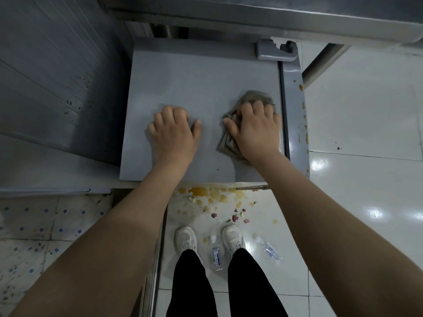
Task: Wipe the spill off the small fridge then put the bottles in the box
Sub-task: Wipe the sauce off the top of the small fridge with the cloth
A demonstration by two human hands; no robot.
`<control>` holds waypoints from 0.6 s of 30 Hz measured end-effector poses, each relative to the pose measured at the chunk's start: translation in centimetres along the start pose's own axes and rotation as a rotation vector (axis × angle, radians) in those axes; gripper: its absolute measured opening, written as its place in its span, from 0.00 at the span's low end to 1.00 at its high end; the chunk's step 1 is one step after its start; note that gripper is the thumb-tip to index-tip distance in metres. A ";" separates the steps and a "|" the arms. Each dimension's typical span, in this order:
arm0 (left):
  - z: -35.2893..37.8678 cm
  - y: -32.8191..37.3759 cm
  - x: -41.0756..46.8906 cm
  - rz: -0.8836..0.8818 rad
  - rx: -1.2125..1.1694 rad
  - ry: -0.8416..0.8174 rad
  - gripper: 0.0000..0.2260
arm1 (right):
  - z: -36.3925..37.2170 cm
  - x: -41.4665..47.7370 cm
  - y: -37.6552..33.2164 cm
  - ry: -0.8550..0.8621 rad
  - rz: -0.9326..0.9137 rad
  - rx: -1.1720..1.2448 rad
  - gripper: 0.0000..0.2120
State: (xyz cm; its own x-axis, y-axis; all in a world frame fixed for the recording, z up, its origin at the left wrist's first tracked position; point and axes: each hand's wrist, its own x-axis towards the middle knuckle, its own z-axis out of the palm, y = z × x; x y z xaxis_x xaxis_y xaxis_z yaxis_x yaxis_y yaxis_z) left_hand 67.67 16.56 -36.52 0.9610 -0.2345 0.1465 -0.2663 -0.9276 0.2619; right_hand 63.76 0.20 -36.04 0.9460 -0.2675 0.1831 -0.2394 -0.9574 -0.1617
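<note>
While the right hand (254, 129) clutches a crumpled grey rag (254, 97) pressed to the small fridge (194, 76) top near its right edge, the left hand (174, 131) rests well apart from it on the top, fingers curled under, holding nothing. Wiping looks underway: the top seems mostly clean, yet orange drips (304, 106) dot the door's edge strip and a puddle (206, 193) lies on the floor. Neither bottle is boxed, and no box is in view. One bottle (216, 252) lies between the shoes (185, 239), long axis and cap toward the fridge; the other bottle (270, 249) lies slanted to their right, cap toward the fridge and leftward.
</note>
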 end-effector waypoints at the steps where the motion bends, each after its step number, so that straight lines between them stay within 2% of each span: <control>1: 0.1 0.0 0.0 0.003 0.005 0.000 0.14 | -0.1 0.8 0.0 -0.049 0.002 0.000 0.21; 3: 0.1 0.0 -0.1 0.012 0.022 -0.009 0.13 | -0.3 1.7 0.3 -0.090 0.001 0.005 0.20; 7: 0.1 0.4 -0.1 0.085 0.092 0.012 0.13 | -1.0 1.1 0.3 -0.050 0.026 0.092 0.20; 12: -0.5 1.5 -0.2 0.071 0.002 -0.020 0.10 | -3.1 -1.7 1.0 0.201 0.055 0.313 0.20; 15: -0.8 3.5 -0.1 0.093 -0.025 0.000 0.10 | -5.5 -2.3 2.7 0.187 0.081 0.362 0.19; 18: -1.0 6.2 0.5 0.099 -0.049 -0.057 0.11 | -8.0 -3.1 5.3 0.148 0.046 0.315 0.17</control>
State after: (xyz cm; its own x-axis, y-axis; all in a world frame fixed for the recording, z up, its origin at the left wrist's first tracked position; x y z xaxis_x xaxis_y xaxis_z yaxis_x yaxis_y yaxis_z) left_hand 66.45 10.99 -33.86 0.9320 -0.3420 0.1200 -0.3624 -0.8841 0.2950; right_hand 57.80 -4.96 -29.67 0.8884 -0.3446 0.3033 -0.1800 -0.8693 -0.4603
